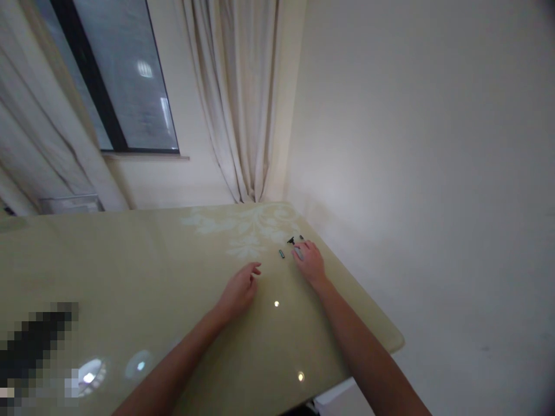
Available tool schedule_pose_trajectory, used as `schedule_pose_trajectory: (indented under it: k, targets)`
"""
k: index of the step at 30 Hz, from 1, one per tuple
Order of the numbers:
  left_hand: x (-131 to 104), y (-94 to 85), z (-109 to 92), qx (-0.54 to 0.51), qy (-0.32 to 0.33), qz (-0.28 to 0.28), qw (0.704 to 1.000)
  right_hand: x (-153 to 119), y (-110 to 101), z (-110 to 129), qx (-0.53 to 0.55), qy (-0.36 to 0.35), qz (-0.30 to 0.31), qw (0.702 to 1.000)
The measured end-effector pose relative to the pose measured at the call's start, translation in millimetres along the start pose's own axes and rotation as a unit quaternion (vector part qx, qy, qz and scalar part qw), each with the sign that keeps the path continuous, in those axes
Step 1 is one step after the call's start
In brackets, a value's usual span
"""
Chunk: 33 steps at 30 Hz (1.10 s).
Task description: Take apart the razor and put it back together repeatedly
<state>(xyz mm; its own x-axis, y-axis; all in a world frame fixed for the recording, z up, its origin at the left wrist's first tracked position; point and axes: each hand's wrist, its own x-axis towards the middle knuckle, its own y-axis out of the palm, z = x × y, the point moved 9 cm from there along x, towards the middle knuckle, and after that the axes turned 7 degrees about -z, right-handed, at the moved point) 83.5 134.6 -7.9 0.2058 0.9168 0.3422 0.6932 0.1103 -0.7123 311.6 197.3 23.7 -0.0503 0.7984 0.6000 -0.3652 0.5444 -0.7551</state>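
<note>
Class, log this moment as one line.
right hand: touching grey item; left hand: nothing visible held; black piece: near right hand; small piece: between hands

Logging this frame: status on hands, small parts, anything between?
Left hand apparently empty. Right hand touching small grey item. Black piece just beyond; short dark cylinder between hands.

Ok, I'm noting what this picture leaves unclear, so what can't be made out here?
All in the head view:
- Grey item: partly covered by the right hand; held or just touched, unclear.
- Black piece and small cylinder: too small to identify.
- Dark shape, lower left: pixelated, cut by the left edge.
- White object: partly hidden beneath the table, cut by the bottom edge.
</note>
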Motion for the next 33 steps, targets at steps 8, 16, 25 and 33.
schedule_pose_trajectory:
  k: [8, 16, 25, 33]
  targets:
    - [84, 46.6, -16, 0.099, -0.068, 0.023, 0.992, -4, -5, 4, 0.031, 0.02, -0.009, 0.999]
    - [92, 52.9, -14, 0.133, -0.072, 0.015, 0.988, -3, -3, 4, 0.006, 0.038, 0.006, 0.999]
    - [32, -64.7, 67, 0.181, -0.102, -0.037, 0.978, -3, -1, 0, -0.077, 0.058, 0.012, 0.995]
    - [-23, -145.5, 153, 0.203, -0.178, -0.032, 0.962, 2, 12, -3, -0.102, 0.085, 0.013, 0.991]
